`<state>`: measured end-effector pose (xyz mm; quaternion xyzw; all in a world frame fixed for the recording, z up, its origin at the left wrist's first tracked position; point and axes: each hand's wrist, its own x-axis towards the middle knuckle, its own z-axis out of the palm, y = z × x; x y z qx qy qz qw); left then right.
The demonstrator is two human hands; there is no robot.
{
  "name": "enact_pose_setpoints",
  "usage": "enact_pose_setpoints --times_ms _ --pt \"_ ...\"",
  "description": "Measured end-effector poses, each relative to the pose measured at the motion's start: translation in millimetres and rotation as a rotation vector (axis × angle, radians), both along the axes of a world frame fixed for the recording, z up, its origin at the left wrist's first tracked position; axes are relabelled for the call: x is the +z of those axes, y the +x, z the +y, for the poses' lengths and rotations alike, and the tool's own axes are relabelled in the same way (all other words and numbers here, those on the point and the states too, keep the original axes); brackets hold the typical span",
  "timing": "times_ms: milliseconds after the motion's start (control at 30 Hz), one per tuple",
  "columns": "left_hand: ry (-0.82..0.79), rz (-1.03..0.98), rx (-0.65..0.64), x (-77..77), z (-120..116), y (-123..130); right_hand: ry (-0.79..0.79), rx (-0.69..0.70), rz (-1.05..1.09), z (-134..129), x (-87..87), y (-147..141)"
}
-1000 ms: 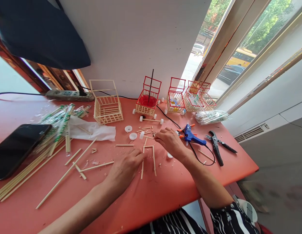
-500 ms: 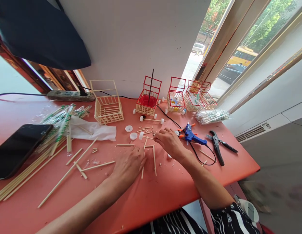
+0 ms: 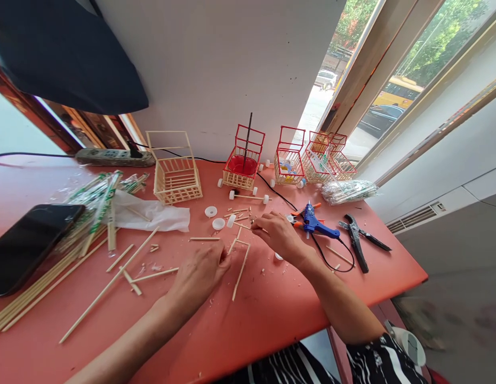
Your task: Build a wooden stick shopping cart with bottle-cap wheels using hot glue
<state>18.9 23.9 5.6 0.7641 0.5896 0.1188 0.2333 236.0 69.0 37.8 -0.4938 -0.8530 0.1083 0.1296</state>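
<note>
A person's two bare hands work over a red table (image 3: 272,320) strewn with thin wooden sticks. The left hand (image 3: 200,274) lies low on the table, its fingers curled and pinching one end of a small stick frame (image 3: 240,257), a bent piece of three glued sticks that lies flat between the hands. The right hand (image 3: 278,234) hovers just beyond the frame, fingertips pinched together on a short stick (image 3: 244,225). Near it lie white wheels (image 3: 218,223) and stick offcuts. Just right of that hand rests a blue glue gun (image 3: 316,224), with black pliers (image 3: 356,240) beyond it. At the back stand an unpainted stick basket (image 3: 176,173) and several red carts (image 3: 288,160). A dark phone (image 3: 28,242) lies far left beside long sticks (image 3: 44,282).
</note>
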Motion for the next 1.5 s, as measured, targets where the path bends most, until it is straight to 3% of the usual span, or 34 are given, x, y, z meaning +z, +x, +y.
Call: enact_pose_setpoints --times_ms 300,433,867,1267,1500 --pt "-0.083 -0.495 0.075 -1.3 2 -5 -0.153 0.019 0.217 -1 2.8 -2" --pt "-0.109 -0.602 0.064 -1.8 5 -6 -0.196 0.029 0.245 -2 10.5 -1" --pt "-0.207 -0.713 0.121 -2.0 5 -3 -0.297 0.034 0.243 -2 22.7 -2" --pt "-0.262 -0.767 0.178 -2.0 4 1 -0.38 0.071 0.301 3 14.3 5" --pt "-0.221 -0.716 0.137 -7.2 3 -2 -0.401 0.048 0.306 5 15.3 7"
